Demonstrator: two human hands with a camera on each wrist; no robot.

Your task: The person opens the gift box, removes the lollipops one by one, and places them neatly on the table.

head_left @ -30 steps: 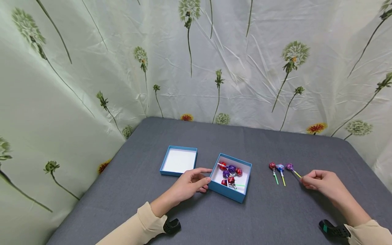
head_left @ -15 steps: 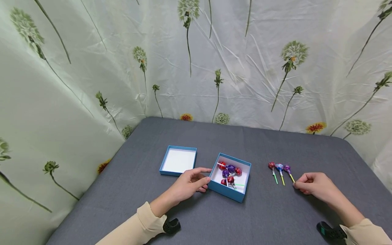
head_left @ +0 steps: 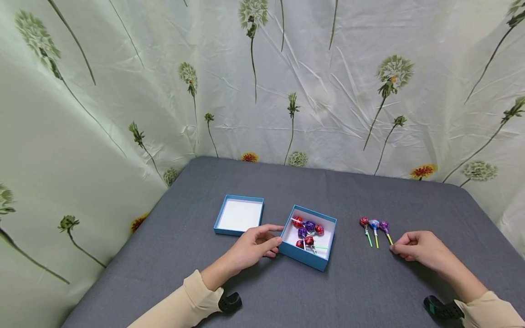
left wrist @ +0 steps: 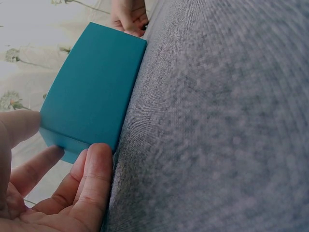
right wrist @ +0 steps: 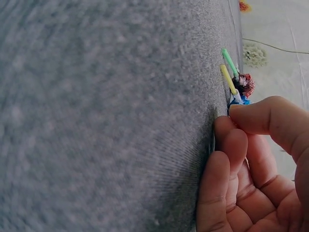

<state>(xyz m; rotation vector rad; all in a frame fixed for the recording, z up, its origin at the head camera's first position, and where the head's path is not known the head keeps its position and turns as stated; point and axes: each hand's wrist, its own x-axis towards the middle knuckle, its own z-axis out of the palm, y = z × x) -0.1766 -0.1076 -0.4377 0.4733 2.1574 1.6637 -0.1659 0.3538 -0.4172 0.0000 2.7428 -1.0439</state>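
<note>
My left hand (head_left: 250, 248) holds the left front corner of an open blue box (head_left: 305, 257), thumb and fingertips against its sides. Inside lie several wrapped lollipops (head_left: 310, 226), red and purple. At the right, my right hand (head_left: 424, 248) pinches the yellow stick end of a purple lollipop (head_left: 384, 225) at the table surface. To its left lie a blue lollipop (head_left: 374, 224) with a yellow stick and a red lollipop (head_left: 364, 222) with a green stick, side by side. In the right wrist view the fingers hide the purple lollipop.
The blue lid (head_left: 239, 215), white inside up, lies behind and left of the box on the grey tablecloth (head_left: 287, 300). A flowered curtain (head_left: 320, 91) hangs behind the table and along its left side.
My right hand has moved left, bringing the purple lollipop closer alongside the blue one and turning its stick more in line. The left hand and box have stayed put.
</note>
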